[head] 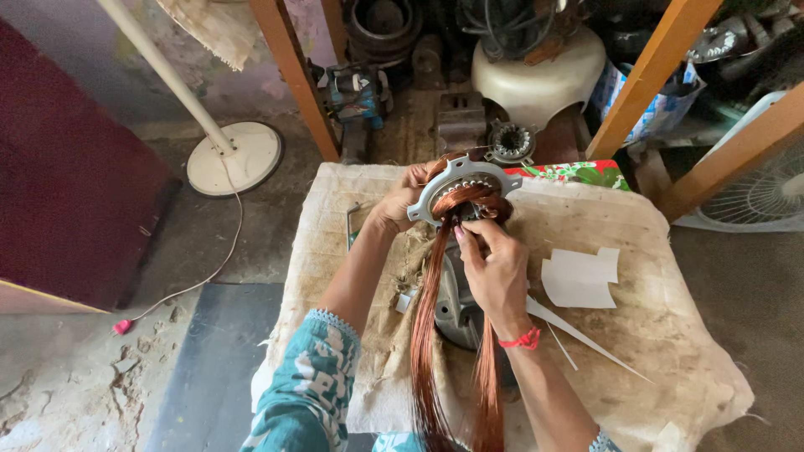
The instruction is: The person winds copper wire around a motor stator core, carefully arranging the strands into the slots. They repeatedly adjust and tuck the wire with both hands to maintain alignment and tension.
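A grey metal motor stator stands tilted on a cloth-covered table. A long hank of copper winding wire runs from its slots down towards me in two strands. My left hand grips the stator's left rim. My right hand, with a red thread round the wrist, pinches the copper wire just below the stator. Under the wire lies a second grey metal housing, partly hidden by my right arm.
White paper insulation pieces and thin paper strips lie on the right of the cloth. Behind the table are orange wooden posts, motor parts and a cream dome. A white fan base stands left, a fan grille right.
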